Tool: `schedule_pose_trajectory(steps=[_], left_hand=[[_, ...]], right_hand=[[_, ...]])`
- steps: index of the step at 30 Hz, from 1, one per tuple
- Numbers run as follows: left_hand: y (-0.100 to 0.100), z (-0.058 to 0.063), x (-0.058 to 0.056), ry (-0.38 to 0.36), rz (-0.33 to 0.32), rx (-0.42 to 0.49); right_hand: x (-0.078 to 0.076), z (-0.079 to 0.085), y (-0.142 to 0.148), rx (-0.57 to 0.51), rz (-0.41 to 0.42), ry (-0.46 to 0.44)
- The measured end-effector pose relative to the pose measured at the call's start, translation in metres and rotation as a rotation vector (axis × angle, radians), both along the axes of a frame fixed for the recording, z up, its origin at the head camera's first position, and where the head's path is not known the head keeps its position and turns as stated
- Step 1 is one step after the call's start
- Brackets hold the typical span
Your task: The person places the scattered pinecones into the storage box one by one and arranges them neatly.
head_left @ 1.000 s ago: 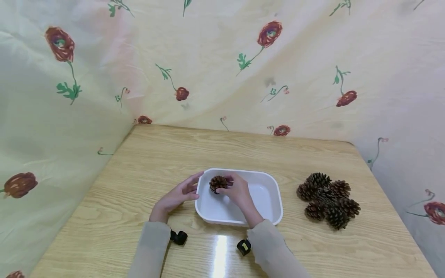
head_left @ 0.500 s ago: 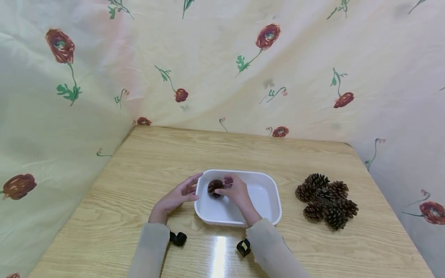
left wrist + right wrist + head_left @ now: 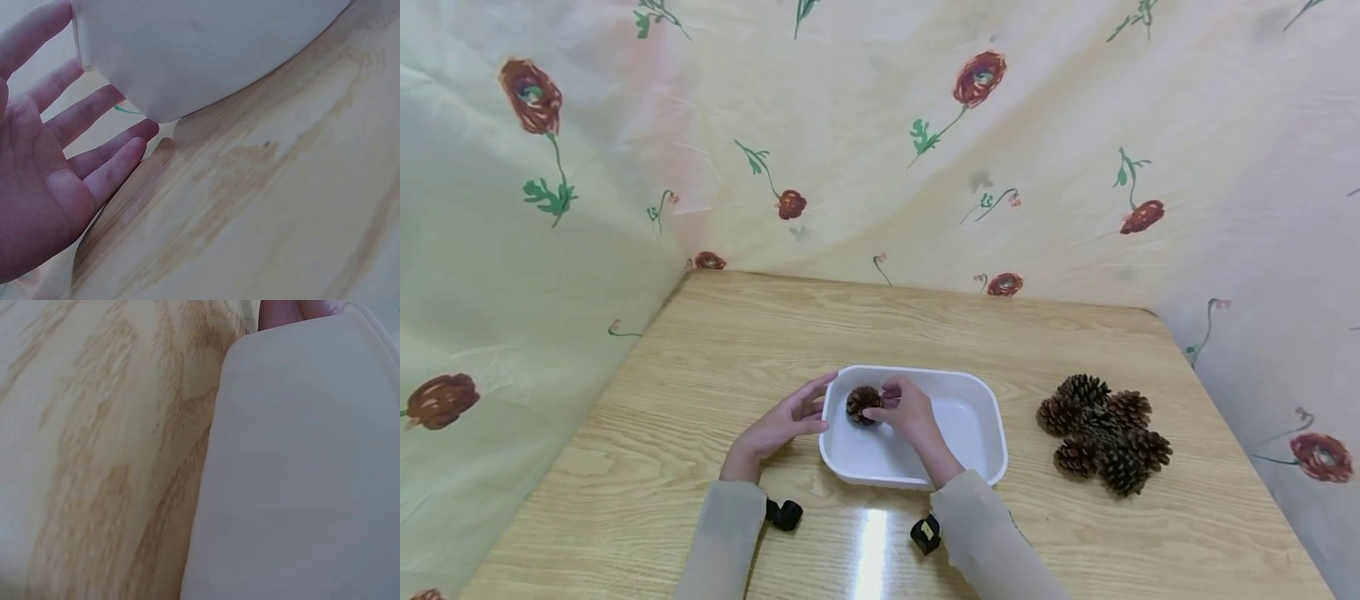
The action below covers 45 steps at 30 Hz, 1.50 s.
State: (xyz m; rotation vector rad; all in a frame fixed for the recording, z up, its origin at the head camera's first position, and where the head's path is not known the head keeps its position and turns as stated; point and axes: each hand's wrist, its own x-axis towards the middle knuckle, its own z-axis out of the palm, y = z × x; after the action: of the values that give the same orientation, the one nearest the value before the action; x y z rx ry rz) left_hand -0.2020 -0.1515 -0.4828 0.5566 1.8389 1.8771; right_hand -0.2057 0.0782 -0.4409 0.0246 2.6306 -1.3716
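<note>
Floral fabric (image 3: 865, 108), pale with red blooms and green stems, hangs behind the white tub (image 3: 962, 421) and down both sides of the wood-grain table (image 3: 760, 333) on which the tub stands. Within the tub, toward its left end, is a brown pine cone (image 3: 860, 405). The person's right hand (image 3: 913, 412) reaches over the tub's near rim and pinches that cone at its right side, thumb in front and fingers curled behind. Against the outside of the tub's left end rests the left hand (image 3: 778, 427), its fingers spread and extended, fingertips touching the wall. To the right of the tub, well apart from it, lies a tight cluster of pine cones (image 3: 1103, 432). Nearer the person than the tub are two grey-beige sleeves (image 3: 718, 542), each with a small black device (image 3: 787, 515) at its cuff, and between them a bright streak of reflected light (image 3: 871, 554) on the table.
</note>
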Motion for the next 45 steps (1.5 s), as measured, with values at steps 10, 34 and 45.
schedule_pose_trajectory(steps=[10,34,45], left_hand=[[-0.001,0.000,-0.003,0.015,0.014,-0.006],[-0.003,-0.002,-0.004,0.017,-0.016,0.018],[-0.002,-0.004,-0.002,0.018,-0.020,0.019]], right_hand=[[-0.005,0.003,0.001,0.019,-0.024,-0.023],[0.018,0.046,0.020,-0.017,0.089,0.084],[0.045,0.045,0.036,-0.043,0.088,0.187]])
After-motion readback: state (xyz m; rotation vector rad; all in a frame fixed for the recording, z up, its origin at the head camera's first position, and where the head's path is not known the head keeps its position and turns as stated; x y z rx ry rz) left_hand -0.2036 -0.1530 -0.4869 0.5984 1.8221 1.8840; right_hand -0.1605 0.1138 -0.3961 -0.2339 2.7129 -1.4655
